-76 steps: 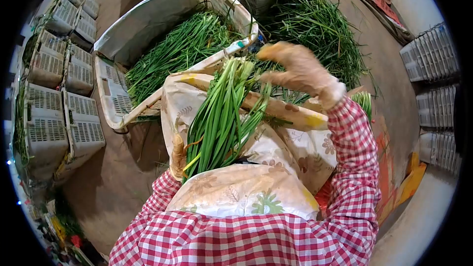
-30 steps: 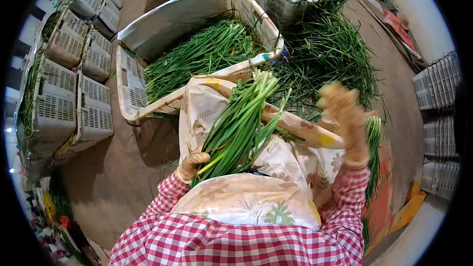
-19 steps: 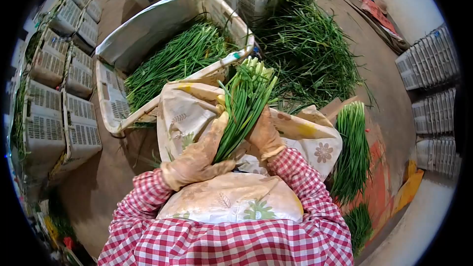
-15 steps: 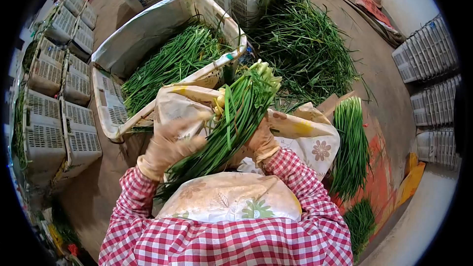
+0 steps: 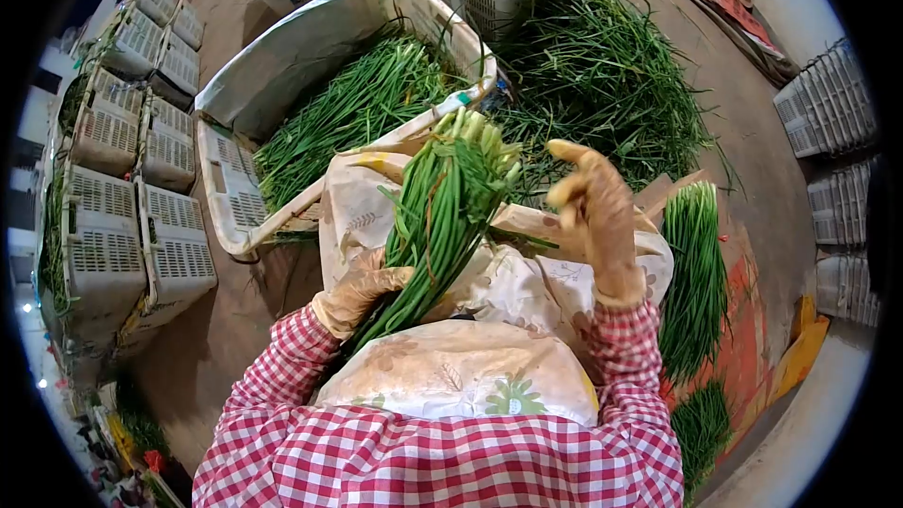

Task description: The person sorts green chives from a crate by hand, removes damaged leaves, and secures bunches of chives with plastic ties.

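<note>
My gloved left hand [image 5: 365,290] wraps round the lower part of a thick bunch of green chives [image 5: 442,198] above my lap. The bunch is tilted, with its pale stem ends pointing up and away from me. My gloved right hand [image 5: 602,212] is raised to the right of the bunch, apart from it, with fingers spread and slightly curled. It holds nothing that I can see. A patterned, stained apron [image 5: 461,367] covers my lap beneath both hands.
A white plastic crate [image 5: 235,226] with loose chives [image 5: 348,113] stands ahead on the left. A heap of loose green leaves [image 5: 602,85] lies ahead on the right. Bundled chives [image 5: 694,282] lie at my right. Stacked crates [image 5: 103,235] line the left; others [image 5: 828,99] stand at the right.
My right hand has let go of the bunch and moved up and to the right. My left hand has closed round the bunch, which now stands more upright.
</note>
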A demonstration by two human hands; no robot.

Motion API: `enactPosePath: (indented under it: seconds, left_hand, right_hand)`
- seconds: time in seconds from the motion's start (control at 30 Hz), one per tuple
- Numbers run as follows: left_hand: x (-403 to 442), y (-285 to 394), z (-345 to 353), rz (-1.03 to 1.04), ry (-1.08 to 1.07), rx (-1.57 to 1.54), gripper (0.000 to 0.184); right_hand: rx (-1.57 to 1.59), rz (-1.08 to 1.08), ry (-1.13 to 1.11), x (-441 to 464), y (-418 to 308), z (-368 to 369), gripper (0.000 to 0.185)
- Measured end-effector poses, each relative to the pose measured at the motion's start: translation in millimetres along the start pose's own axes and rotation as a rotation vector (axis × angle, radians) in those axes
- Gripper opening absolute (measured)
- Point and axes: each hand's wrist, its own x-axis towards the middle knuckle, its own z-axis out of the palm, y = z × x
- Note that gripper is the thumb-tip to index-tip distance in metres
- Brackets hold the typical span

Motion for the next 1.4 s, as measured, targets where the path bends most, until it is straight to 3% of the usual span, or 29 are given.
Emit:
enactPosePath:
  seconds: [0.07, 0.1, 0.2, 0.27, 0.33, 0.4, 0.47, 0.5, 0.57, 0.6, 0.73, 0.8, 0.9, 0.93, 1.0, 1.07, 1.2, 1.27, 1.33, 1.4]
  left_hand:
    - [-2.4, -0.6, 0.1, 0.079, 0.042, 0.217, 0.050]
    - [-3.5, -3.4, -0.8, 0.106, 0.054, 0.275, 0.046]
    - [-8.7, -8.2, -14.8, 0.073, 0.126, 0.256, 0.039]
    - [-16.6, -5.6, -17.9, 0.075, 0.148, 0.190, 0.036]
    - [-17.7, -19.4, -41.1, 0.070, 0.145, 0.012, 0.042]
    - [-16.8, -43.4, -49.4, 0.112, 0.219, -0.047, 0.047]
    - [-14.6, -76.7, -63.1, 0.004, 0.134, -0.543, 0.051]
    - [-13.6, -85.0, -63.7, 0.006, 0.091, -0.555, 0.053]
    - [-16.9, -92.0, -68.8, 0.021, 0.033, -0.466, 0.056]
    - [-19.2, -91.1, -70.6, 0.027, 0.013, -0.421, 0.058]
    - [-27.0, -88.2, -75.2, 0.036, -0.014, -0.291, 0.067]
    - [-28.7, -80.3, -66.6, -0.015, 0.088, -0.283, 0.070]
    - [-21.1, -83.4, -77.2, -0.011, 0.039, -0.121, 0.060]
    - [-18.8, -78.5, -71.8, -0.014, 0.044, -0.124, 0.060]
    - [-17.9, -65.2, -56.8, 0.043, 0.116, -0.008, 0.055]
    - [-18.1, -68.8, -59.9, 0.077, -0.013, -0.167, 0.050]
    - [-19.6, -74.0, -61.9, 0.090, 0.041, -0.277, 0.050]
    - [-18.5, -75.6, -61.5, 0.105, 0.054, -0.295, 0.050]
    - [-17.5, -75.7, -61.2, 0.126, 0.067, -0.302, 0.050]
    - [-19.2, -74.8, -60.4, 0.138, 0.079, -0.313, 0.050]
  right_hand:
    - [-0.478, 0.037, -0.008, -16.0, -14.8, 42.0, 0.056]
    - [-0.667, -0.065, 0.016, -16.4, -6.6, 52.7, 0.054]
    - [-0.688, -0.248, 0.011, -10.9, 30.4, 56.9, 0.045]
    - [-0.099, 0.125, -0.158, -15.0, 18.9, 56.0, 0.038]
    - [-0.211, 0.252, -0.205, -7.0, 4.2, 45.9, 0.028]
    - [-0.194, 0.538, -0.304, -1.9, -15.7, 40.1, 0.019]
    - [-0.232, 0.603, -0.415, 4.8, -24.2, 27.5, 0.017]
    - [-0.087, 0.504, -0.465, 8.3, -25.2, 19.3, 0.018]
    - [0.153, 0.366, -0.342, 13.0, -32.1, 8.0, 0.019]
    - [0.246, 0.330, -0.173, 14.5, -41.0, 4.4, 0.021]
    - [-0.162, -0.262, 0.263, 57.3, -48.7, -49.1, 0.036]
    - [-1.414, -0.010, 0.641, 73.4, -40.4, -61.1, 0.054]
    - [-0.595, 0.191, 0.083, 45.3, -36.8, -2.8, 0.080]
    - [-0.670, 0.038, -0.091, 41.9, -16.4, 7.5, 0.075]
    - [-0.864, -0.025, -0.167, 30.3, -9.5, 42.7, 0.045]
    - [-0.806, -0.135, -0.048, 30.2, 16.1, 45.8, 0.025]
    - [-0.643, -0.128, -0.155, 35.7, -6.8, 31.9, 0.016]
    - [-0.787, -0.296, -0.190, 47.2, -9.9, 13.8, 0.012]
    - [-0.837, -0.592, 0.000, 71.7, -10.4, -22.8, 0.016]
    - [-1.647, -0.505, 0.485, 93.2, -41.7, -66.1, 0.024]
